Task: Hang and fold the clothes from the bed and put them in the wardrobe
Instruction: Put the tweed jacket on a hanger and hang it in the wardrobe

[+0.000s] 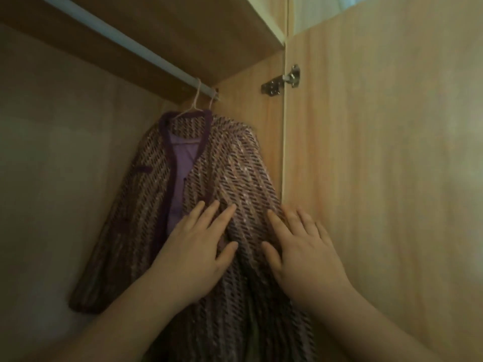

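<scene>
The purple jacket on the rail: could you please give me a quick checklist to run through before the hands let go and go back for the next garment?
1. Hanger hook over the rail: ok, it loops over the rail near the right end.
2. Purple jacket seated on the hanger: ok, both shoulders look supported and the collar sits at the top.
3. Jacket front closed: not ok, it hangs open, showing the lilac lining.
4. Left hand and right hand free of fabric: ok, both lie flat and open on the jacket, gripping nothing.
5. Clearance from the wardrobe side panel: cannot tell, the right shoulder sits very close to it.
6. Hem hanging free: cannot tell, out of view.
</scene>
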Tool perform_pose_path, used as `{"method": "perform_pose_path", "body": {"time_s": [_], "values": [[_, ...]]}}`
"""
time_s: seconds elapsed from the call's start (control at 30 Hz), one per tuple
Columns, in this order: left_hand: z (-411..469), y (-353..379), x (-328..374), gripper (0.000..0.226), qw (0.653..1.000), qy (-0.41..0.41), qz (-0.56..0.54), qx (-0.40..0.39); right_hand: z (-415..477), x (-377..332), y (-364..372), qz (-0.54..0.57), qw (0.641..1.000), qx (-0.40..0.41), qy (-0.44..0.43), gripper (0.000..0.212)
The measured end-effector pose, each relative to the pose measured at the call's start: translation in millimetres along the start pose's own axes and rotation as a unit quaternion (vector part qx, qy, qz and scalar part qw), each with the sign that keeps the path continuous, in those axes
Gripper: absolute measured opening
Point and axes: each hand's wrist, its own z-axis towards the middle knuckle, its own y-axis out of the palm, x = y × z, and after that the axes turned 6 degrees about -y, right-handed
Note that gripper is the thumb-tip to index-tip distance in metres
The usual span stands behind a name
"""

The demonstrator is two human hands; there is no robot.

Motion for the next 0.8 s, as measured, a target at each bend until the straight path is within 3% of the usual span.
{"method": "perform_pose_path", "body": {"time_s": [0.23,0.37,0.67,0.8], "values": [[-135.8,58.3,149.9,0.070,0.982,-0.015,-0.092,-0.163,-208.5,73.2,-47.9,0.016,0.988,-0.110,0.104,0.068],[-218.8,82.3,264.3,0.069,0.959,0.023,-0.149,-0.239,-347.3,105.9,-93.2,-0.003,0.970,-0.165,0.179,0.065],[-365.7,119.4,476.9,0.071,0.879,0.155,-0.243,-0.379,-599.5,165.3,-209.8,-0.073,0.878,-0.277,0.383,0.066],[-414.2,125.0,539.1,0.092,0.835,0.210,-0.266,-0.433,-676.1,172.0,-239.9,-0.082,0.836,-0.264,0.474,0.073]]}}
